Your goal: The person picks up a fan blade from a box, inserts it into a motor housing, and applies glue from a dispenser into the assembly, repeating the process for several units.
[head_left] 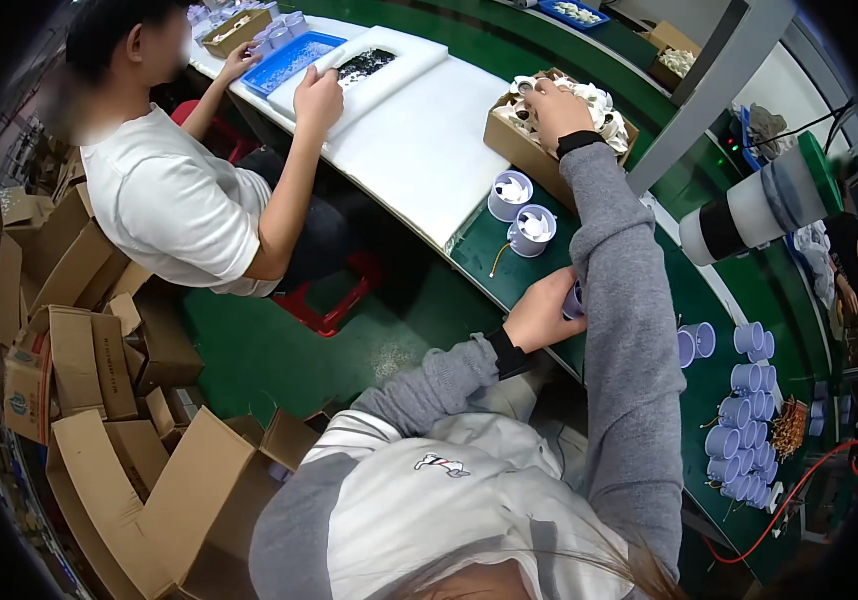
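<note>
Left hand (541,310), curled, is gripping a lilac cup (574,301). Right hand (561,114), partly bent, is touching white fan parts (603,108); any hold unclear.

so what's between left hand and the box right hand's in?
Head view: two purple cups, each with a white fan inside, stand between the left hand and the box, a yellow wire beside the nearer one.

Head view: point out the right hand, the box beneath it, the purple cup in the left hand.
Right hand (560,112), head view: back of hand.
Box (526,153), head view: near wall.
Purple cup (573,301), head view: visible side.
</note>
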Motion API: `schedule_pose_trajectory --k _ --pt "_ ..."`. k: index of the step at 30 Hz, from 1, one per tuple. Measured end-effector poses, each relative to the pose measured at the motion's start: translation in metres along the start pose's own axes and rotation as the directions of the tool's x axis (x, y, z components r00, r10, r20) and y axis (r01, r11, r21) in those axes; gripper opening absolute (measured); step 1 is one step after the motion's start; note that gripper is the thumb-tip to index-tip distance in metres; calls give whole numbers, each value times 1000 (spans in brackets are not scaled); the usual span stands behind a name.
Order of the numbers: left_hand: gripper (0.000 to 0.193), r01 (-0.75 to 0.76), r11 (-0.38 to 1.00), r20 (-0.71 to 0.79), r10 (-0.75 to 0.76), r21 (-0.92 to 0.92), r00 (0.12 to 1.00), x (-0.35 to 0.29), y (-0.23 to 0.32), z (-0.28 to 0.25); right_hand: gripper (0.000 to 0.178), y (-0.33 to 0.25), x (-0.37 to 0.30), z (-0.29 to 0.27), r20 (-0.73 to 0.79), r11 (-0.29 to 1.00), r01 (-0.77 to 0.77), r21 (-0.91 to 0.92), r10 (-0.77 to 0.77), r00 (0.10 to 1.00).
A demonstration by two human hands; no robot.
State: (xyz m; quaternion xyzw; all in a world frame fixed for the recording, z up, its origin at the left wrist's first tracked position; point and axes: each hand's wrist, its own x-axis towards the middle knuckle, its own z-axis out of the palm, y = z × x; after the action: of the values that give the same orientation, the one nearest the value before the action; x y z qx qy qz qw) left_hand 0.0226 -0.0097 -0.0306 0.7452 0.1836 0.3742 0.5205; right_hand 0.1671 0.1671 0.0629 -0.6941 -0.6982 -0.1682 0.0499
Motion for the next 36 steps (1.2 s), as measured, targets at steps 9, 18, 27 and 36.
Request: schedule_pose_trajectory --k 9,18,27,36 --pt "62 -111 994 -31 112 22 993 1 -5 3 19 -3 4 0 6 983 -12 -181 13 1000" --pt "57 -136 990 -50 137 24 989 -5 -8 7 17 -8 0 16 -223 984 32 -177 -72 972" --pt "58 -105 991 -48 110 86 993 -2 0 -6 18 0 -10 -8 -301 988 -57 -140 12 953" --pt "62 92 995 53 -94 31 994 -15 7 -17 21 -76 -169 -115 -210 644 -64 762 339 917"
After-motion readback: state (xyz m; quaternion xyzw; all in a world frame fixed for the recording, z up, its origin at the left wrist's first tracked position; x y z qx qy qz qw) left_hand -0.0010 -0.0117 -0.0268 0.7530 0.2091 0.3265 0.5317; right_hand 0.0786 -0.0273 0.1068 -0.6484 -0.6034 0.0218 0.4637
